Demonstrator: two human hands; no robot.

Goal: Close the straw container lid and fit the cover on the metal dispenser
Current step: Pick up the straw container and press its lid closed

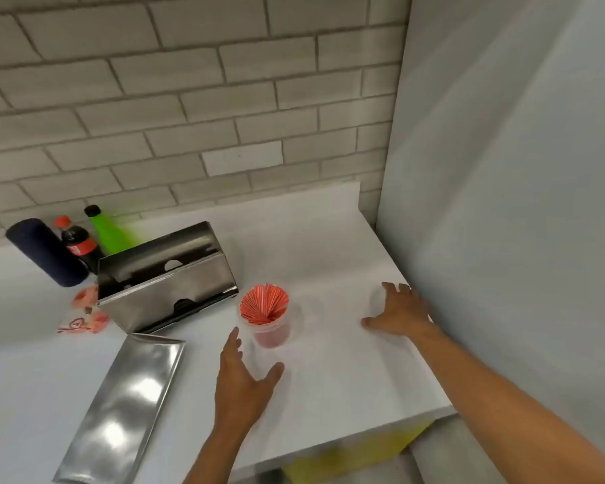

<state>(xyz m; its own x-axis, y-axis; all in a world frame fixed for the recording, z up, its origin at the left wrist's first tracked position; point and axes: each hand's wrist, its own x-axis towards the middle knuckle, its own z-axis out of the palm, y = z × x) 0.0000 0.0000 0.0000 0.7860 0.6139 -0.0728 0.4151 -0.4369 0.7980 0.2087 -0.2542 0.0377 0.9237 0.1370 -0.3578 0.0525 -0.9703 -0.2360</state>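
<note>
A clear straw container (272,330) full of red straws stands open-topped mid-counter. My left hand (241,382) is just in front of it, fingers and thumb apart on either side of its base, holding nothing. My right hand (400,312) lies spread on the counter to the right, near the wall. A faint clear round shape (378,296) shows at its fingertips; I cannot tell if it is the lid. The metal dispenser (165,281) stands uncovered left of the container. Its shiny metal cover (119,410) lies flat on the counter at the front left.
A dark cylinder (46,253), a cola bottle (79,244) and a green bottle (109,232) stand behind the dispenser by the brick wall. Red-printed wrappers (84,314) lie to its left. A grey wall (503,204) bounds the right, and the counter edge (364,434) runs along the front right.
</note>
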